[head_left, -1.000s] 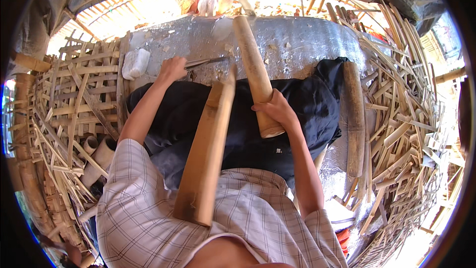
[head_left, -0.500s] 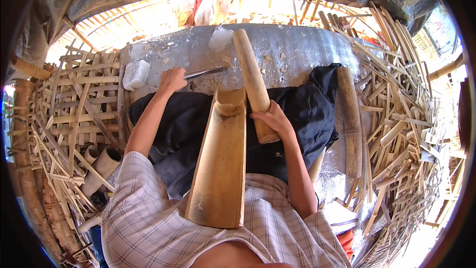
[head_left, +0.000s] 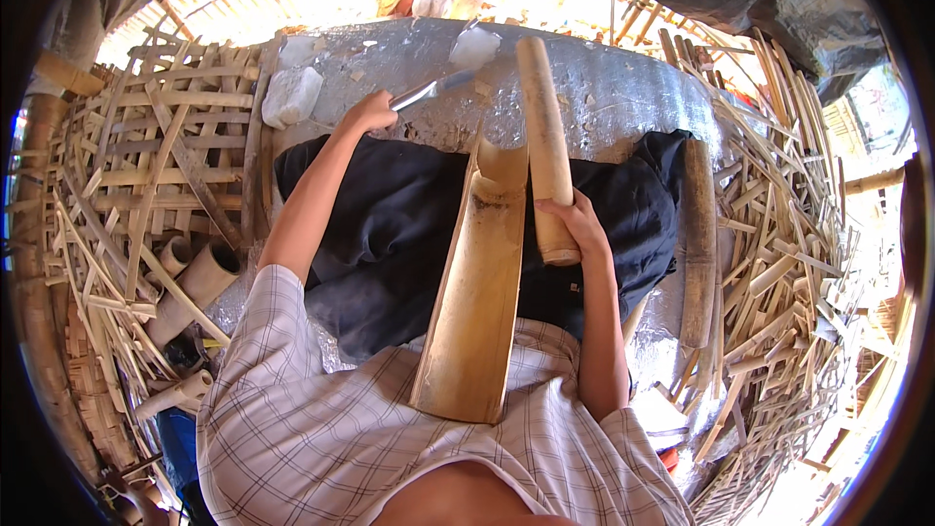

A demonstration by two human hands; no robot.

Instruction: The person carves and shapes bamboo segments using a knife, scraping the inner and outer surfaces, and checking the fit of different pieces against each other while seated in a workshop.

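In my left hand [head_left: 370, 113], fingers closed round the handle, is a knife [head_left: 429, 92] with its pale blade slanting up to the right over the grey surface. My right hand [head_left: 578, 224] grips a bamboo pole [head_left: 545, 127] near its lower end; the pole stands out away from me, leaning slightly left at the top. Between my arms a split, trough-shaped length of bamboo [head_left: 472, 312] rests against my checked shirt, its hollow side facing up. Black cloth [head_left: 390, 205] covers my lap beneath both pieces. The blade is apart from the bamboo.
A woven bamboo lattice [head_left: 200, 151] stands at left, with cut bamboo tubes [head_left: 200, 292] below it. Heaped bamboo strips [head_left: 789, 282] fill the right side, beside an upright bamboo piece [head_left: 697, 244]. A white block [head_left: 292, 97] sits on the grey surface [head_left: 390, 54].
The knife's blade has tilted upward from nearly level. The bamboo pole leans less to the left. The whole view has shifted, so the split bamboo appears farther right.
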